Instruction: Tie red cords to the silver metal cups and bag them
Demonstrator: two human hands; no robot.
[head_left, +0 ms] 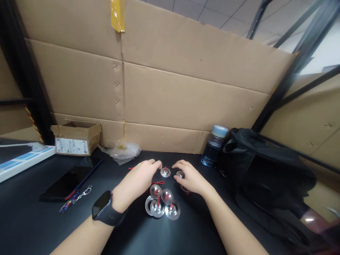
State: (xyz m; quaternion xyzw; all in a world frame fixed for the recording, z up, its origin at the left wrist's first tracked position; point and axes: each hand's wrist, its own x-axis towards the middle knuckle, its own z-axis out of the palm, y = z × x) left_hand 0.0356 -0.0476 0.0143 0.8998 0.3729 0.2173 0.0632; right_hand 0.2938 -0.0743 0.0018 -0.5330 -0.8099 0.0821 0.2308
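Note:
Small silver finger cymbals with red cords lie on the black tabletop. A cluster of several finger cymbals (157,209) overlaps between my forearms, and a single finger cymbal (165,173) sits farther back between my hands. My left hand (142,177), with a black watch on the wrist, is just left of that single one; its fingers bend downward and their tips are mostly hidden. My right hand (189,177) has thumb and forefinger apart around another finger cymbal (180,174); whether they touch it is unclear. Part of one more shows beneath this hand.
A black bag (265,173) and a blue-capped bottle (214,145) stand at right. To the left are a small cardboard box (77,138), a plastic bag (122,152), a dark phone-like device (71,179), a keychain (77,198) and a power strip (26,161). Cardboard (186,102) walls the back.

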